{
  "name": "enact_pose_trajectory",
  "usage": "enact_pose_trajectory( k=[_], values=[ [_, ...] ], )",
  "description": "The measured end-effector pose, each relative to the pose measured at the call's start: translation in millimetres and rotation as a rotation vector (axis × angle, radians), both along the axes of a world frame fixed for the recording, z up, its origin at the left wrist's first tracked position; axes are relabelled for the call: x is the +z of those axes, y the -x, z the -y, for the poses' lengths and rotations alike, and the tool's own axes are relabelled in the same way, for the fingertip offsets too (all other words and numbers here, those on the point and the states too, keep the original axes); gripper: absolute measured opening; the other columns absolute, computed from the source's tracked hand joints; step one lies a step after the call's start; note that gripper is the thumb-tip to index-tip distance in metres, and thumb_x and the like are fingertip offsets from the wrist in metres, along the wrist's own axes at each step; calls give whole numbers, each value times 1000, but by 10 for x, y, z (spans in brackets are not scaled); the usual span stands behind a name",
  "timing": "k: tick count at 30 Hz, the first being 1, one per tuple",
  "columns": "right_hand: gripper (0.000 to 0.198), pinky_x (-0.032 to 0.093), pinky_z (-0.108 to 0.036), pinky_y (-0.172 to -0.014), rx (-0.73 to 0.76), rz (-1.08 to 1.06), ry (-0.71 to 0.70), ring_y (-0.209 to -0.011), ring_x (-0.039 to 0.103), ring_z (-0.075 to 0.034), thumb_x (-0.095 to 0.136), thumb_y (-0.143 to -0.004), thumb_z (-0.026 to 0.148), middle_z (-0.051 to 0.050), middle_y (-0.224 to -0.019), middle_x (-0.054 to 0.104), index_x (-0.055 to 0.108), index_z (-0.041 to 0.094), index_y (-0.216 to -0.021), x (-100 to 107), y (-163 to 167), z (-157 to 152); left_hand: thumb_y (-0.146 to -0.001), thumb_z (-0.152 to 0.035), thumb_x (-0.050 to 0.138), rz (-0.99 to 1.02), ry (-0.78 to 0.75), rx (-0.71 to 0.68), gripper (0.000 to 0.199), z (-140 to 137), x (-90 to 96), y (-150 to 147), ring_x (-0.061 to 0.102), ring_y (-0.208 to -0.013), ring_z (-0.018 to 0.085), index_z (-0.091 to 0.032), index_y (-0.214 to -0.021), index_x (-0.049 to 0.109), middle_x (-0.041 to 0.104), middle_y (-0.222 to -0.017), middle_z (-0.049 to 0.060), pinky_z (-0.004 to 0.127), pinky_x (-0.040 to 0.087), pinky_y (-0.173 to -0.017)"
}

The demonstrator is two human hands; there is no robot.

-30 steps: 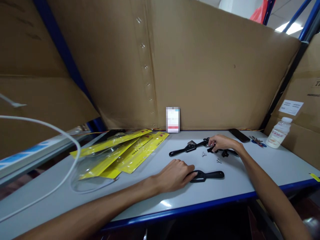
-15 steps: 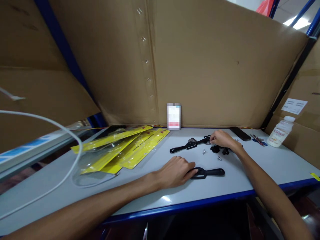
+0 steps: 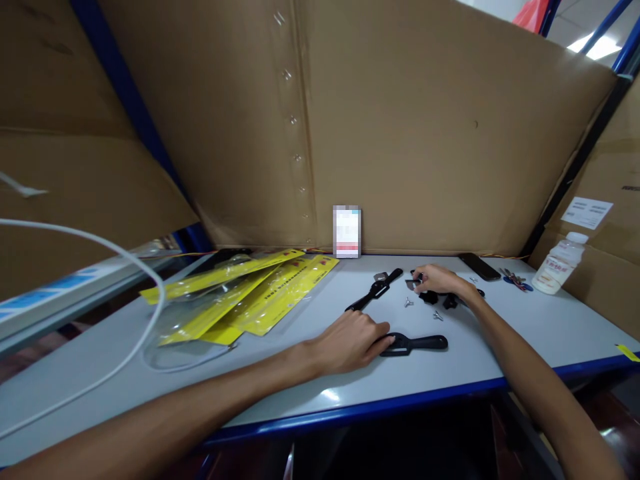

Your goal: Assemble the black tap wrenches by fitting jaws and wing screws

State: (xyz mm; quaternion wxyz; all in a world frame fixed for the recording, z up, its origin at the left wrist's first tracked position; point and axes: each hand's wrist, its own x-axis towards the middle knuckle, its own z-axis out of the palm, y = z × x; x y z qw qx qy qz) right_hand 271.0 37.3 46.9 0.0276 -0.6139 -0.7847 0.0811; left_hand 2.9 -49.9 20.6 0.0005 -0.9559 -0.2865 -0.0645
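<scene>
My left hand (image 3: 353,341) is closed on the near end of a black spokeshave body (image 3: 426,343), which lies flat on the table; its left handle is hidden under the hand. Farther back, my right hand (image 3: 438,279) pinches a small flat metal blade (image 3: 411,285) just above the tabletop. A second spokeshave body (image 3: 379,289) lies slanted left of that hand, with a small metal plate (image 3: 381,276) beside it. Black knob-like parts (image 3: 429,297) sit under and beside my right hand. Two silver wing screws lie nearby, one left (image 3: 409,303) and one right (image 3: 438,316).
Yellow-carded clear packages (image 3: 285,293) lie fanned at the left, near a white cable (image 3: 159,303). A phone-like screen (image 3: 347,233) leans on the cardboard wall. A dark phone (image 3: 479,267), keys (image 3: 517,280) and a plastic bottle (image 3: 559,267) stand or lie at the right.
The farther spokeshave has turned, its right end now apart from my right hand. That hand has shifted slightly left, and the blade shows in its fingers. My left hand stays in place.
</scene>
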Motion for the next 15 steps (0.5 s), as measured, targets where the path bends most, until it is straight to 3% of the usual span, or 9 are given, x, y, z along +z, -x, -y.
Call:
enact_pose_trajectory(
  k=[6, 11, 15],
  values=[
    [32, 35, -23, -57, -31, -60, 32, -71, 59, -16, 84, -63, 36, -1, -80, 68, 71, 18, -86, -36, -60, -98, -103, -40, 37, 7, 2, -6, 39, -16, -19, 8, 58, -53, 18, -19, -81, 61, 65, -64, 6, 30, 27, -53],
    [42, 34, -23, -60, -12, -177, -21, -75, 56, -16, 84, -57, 26, -1, -85, 66, 67, 18, -94, -73, -22, -96, -104, -42, 37, 24, -1, 11, 40, -68, -40, 23, 59, -55, 18, -19, -79, 57, 63, -63, 4, 30, 26, -53],
    [20, 33, -23, -62, 40, -293, -28, -70, 53, -14, 75, -63, 22, 2, -74, 61, 64, 18, -79, -75, 26, -83, -102, -51, 41, 79, 52, -14, 37, -147, -11, 74, 61, -63, 19, -20, -89, 57, 63, -69, 2, 29, 31, -56]
  ],
)
